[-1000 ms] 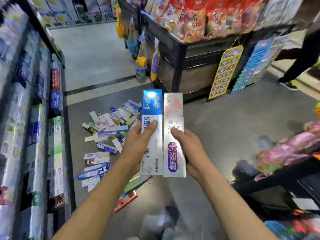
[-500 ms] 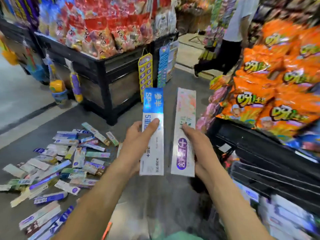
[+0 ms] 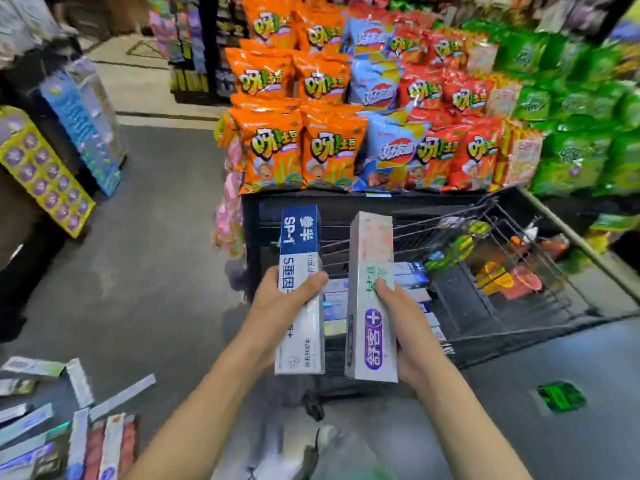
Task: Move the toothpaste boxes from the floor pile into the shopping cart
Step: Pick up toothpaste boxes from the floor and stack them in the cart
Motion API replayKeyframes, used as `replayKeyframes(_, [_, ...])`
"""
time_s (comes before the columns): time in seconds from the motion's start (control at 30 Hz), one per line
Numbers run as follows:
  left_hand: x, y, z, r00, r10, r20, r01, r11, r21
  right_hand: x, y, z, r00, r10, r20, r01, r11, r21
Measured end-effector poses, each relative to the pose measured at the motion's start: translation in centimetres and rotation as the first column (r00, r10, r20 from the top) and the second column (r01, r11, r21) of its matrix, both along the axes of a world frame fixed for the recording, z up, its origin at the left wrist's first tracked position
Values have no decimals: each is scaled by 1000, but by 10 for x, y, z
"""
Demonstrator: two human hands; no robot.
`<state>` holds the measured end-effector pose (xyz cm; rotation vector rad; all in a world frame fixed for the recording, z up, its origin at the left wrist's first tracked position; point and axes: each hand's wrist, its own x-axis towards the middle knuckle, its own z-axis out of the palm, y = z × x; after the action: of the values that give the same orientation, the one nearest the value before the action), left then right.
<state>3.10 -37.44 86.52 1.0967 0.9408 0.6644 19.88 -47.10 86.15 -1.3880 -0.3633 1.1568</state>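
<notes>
At the lower left, the floor pile [image 3: 65,431] of toothpaste boxes is lying scattered on the grey floor, well apart from both hands. The left hand [image 3: 280,306] is gripping a blue-and-white toothpaste box [image 3: 300,271], thumb curled across its face, long axis pointing away from the person. Just beside it, the right hand [image 3: 403,317] is clamping a white-and-purple toothpaste box [image 3: 372,296] the same way, thumb on top, fingers hidden underneath. Both boxes are hovering over the near left corner of the wire shopping cart [image 3: 519,306], where other boxes are already lying. Both forearms are reaching forward, roughly level. Judging from this, the cart is sitting directly below and ahead, so lowering and releasing is probably all that remains.
</notes>
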Motion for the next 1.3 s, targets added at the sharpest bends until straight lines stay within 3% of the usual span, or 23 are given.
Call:
replayKeyframes(0.2, [96,12,-34,998,-18,-64,19,1000,8,105,-6,-28,997,-78,7,78,997,-11])
replayKeyframes(0.5, [230,47,-114,925,37,-379,-4,996,89,262,41,-89,984,113,141,-93,985,-144])
replayKeyframes(0.6, [260,63,-139,856,6,-517,110,975,192,302,60,-117,974,164,159,-130,970,-204])
replayKeyframes(0.7, [275,86,-187,710,-132,-692,396,887,238,331,81,-149,961,195,195,-137,952,-275])
replayKeyframes(0.8, [283,101,-251,514,-307,-801,644,755,124,351,94,-191,942,237,236,-155,935,-321])
replayKeyframes(1.0, [290,102,-370,113,-460,-881,877,463,-129,368,107,-271,889,350,296,-211,885,-414])
replayKeyframes(1.17, [297,98,-426,-138,-356,-924,940,246,-236,371,109,-328,790,493,364,-256,805,-536])
replayKeyframes(1.3, [302,94,-451,-212,-184,-960,945,212,-249,371,104,-346,760,548,349,-283,762,-582])
